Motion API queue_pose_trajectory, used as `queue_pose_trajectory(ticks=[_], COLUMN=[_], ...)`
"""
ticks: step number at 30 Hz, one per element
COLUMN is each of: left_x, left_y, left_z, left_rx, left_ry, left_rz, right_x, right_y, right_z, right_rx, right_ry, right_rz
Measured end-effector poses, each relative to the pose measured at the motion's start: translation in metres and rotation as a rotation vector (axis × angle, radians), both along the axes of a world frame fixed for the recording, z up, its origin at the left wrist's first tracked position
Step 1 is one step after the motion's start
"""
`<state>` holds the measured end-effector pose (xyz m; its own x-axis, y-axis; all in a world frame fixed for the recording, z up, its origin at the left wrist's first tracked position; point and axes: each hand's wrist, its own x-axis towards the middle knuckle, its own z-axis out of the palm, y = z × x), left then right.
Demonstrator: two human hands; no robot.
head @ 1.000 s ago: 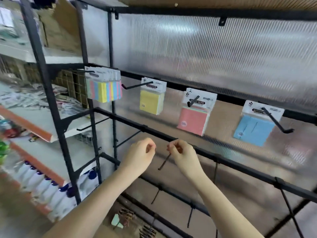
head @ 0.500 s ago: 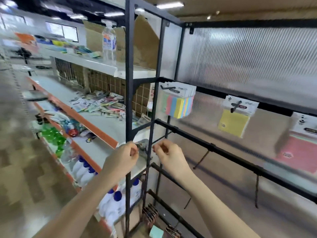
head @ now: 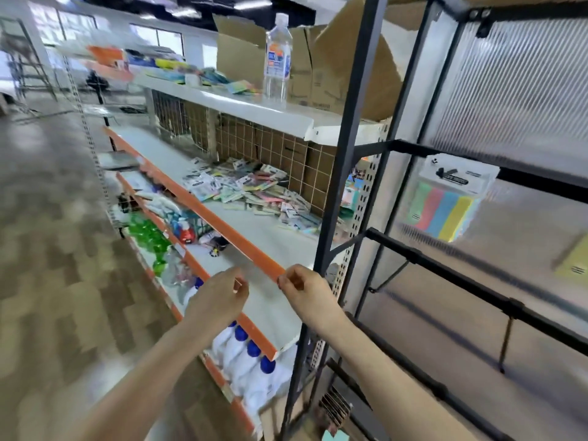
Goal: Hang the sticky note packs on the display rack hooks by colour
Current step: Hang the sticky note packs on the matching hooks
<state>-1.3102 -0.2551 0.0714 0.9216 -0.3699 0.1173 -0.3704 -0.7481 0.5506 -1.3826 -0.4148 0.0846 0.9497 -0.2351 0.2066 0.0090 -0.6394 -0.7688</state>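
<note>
View has swung left vs. 0.5 s ago: rack (head: 346,148) now at right of frame, pink pack gone from view, loose packs (head: 254,192) on the shelf at centre. Multicolour pack (head: 445,205) hangs at right. Left hand (head: 219,297) and right hand (head: 305,291), lower centre, near each other as before, fingers curled; cannot tell if they pinch sth.

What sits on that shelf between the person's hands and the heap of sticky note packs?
In the head view, only bare white shelf lies between the left hand, right hand and the loose sticky note packs.
</note>
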Motion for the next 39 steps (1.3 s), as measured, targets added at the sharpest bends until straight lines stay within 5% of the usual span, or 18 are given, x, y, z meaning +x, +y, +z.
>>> queue_pose_trajectory(ticks=[12,31,39], left_x=[0.124,0.319,0.397], left_y=[0.028,-0.017,-0.038], left_z=[-0.036,-0.034,-0.039], left_rx=[0.006,-0.034,-0.043], left_ry=[0.076,0.028,0.052], left_rz=[0.095,0.091,-0.038], right_x=[0.157,0.354,0.418], right_y=[0.023,0.001,-0.008], right_z=[-0.018,-0.054,-0.062], right_rx=[0.008,0.232,0.120], right_ry=[0.062,0.070,-0.021], right_rz=[0.080,-0.234,-0.351])
